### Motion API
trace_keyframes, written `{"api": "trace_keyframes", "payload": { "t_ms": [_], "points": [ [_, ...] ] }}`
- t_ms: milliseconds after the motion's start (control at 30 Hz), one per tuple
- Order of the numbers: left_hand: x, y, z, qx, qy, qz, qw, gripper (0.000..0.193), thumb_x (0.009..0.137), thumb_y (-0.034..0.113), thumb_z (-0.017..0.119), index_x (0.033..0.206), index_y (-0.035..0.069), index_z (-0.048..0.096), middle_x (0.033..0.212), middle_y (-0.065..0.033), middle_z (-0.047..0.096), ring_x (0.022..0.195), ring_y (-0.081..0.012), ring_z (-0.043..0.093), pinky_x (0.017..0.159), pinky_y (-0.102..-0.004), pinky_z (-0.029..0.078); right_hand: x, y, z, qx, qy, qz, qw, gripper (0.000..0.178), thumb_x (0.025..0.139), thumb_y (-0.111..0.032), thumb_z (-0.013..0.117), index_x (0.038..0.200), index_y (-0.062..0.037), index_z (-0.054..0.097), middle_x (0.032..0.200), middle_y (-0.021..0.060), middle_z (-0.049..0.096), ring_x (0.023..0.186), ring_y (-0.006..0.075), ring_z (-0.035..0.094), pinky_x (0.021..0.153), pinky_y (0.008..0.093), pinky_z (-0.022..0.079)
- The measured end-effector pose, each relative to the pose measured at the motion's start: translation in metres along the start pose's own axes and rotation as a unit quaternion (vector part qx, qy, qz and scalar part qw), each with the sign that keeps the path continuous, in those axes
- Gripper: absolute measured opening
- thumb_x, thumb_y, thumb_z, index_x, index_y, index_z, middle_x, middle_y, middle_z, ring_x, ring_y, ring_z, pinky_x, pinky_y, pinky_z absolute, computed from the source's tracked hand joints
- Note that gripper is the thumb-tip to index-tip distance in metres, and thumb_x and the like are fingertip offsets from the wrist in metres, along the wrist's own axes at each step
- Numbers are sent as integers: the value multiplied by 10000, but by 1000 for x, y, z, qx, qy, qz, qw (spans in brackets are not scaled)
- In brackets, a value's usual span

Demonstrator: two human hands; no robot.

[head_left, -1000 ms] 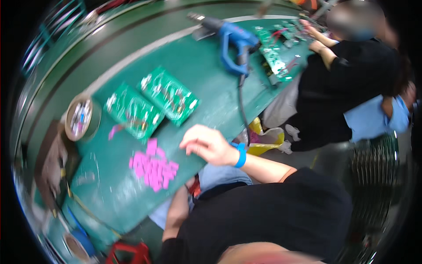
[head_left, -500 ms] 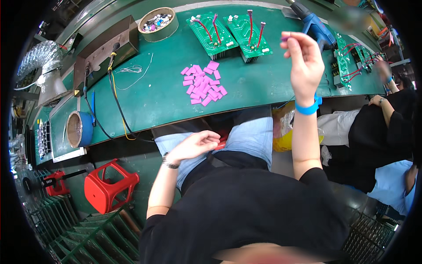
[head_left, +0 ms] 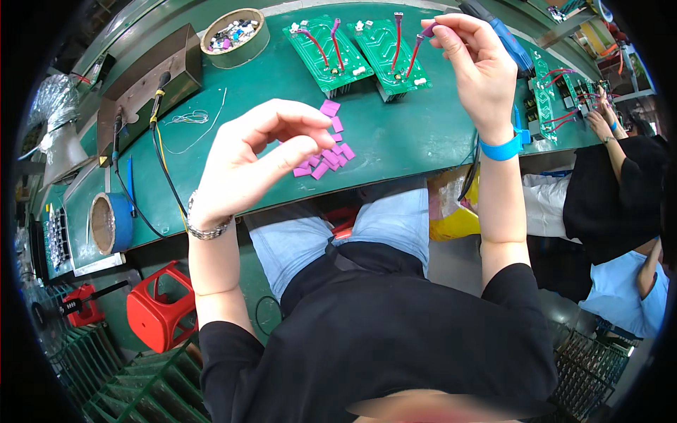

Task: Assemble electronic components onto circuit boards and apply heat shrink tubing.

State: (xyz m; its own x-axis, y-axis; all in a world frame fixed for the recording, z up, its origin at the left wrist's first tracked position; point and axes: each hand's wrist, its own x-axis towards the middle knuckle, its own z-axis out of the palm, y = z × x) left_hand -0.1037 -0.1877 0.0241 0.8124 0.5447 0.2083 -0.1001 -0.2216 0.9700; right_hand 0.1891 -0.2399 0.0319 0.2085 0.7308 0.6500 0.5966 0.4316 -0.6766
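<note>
My right hand (head_left: 483, 70) pinches a small purple heat-shrink sleeve (head_left: 428, 30) at the tip of a red wire (head_left: 415, 56), which stands up from the right green circuit board (head_left: 384, 49). How far the sleeve sits over the tip is too small to tell. Left of it lies a second circuit board (head_left: 317, 53) with two upright red wires, one tipped in purple. My left hand (head_left: 264, 151) hovers with curved fingers and thumb apart, holding nothing I can see. It hides part of the pile of loose purple sleeves (head_left: 328, 161) on the green bench (head_left: 402, 134).
A blue heat gun (head_left: 511, 42) lies just behind my right hand. A round tub of small parts (head_left: 262, 44), a brown metal tray (head_left: 187, 60), cabled soldering irons (head_left: 155, 106) and a blue tape roll (head_left: 121, 215) occupy the left. More boards (head_left: 543, 102) and a co-worker's hands (head_left: 601, 123) are at right.
My left hand has risen from my lap to above the sleeve pile. My right hand has brought its purple sleeve left and up to the right board's red wire.
</note>
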Motion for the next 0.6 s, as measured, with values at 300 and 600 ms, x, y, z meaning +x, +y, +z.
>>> {"api": "trace_keyframes", "payload": {
  "t_ms": [300, 600],
  "points": [
    [-18, -15, -12, -29, 46, -24, 998, 236, 895, 59, 582, 1117, -18, 588, 975, -103, 666, 911, -149, 629, 817, -278, 498, 7, -13, 7, -165, -9, -102, 981, 156, 882, -61, 644, 1023, 4, 645, 941, 54, 703, 836, 95, 661, 750, 215, 520],
    [-37, -27, -17, -33, 58, -43, 997, 245, 900, 55, 551, 1127, -33, 571, 981, -110, 655, 905, -149, 615, 825, -284, 494, 8, -25, 8, -262, -15, -147, 954, 153, 854, -54, 672, 999, -7, 664, 899, 50, 700, 806, 98, 665, 729, 216, 519]
  ]
}}
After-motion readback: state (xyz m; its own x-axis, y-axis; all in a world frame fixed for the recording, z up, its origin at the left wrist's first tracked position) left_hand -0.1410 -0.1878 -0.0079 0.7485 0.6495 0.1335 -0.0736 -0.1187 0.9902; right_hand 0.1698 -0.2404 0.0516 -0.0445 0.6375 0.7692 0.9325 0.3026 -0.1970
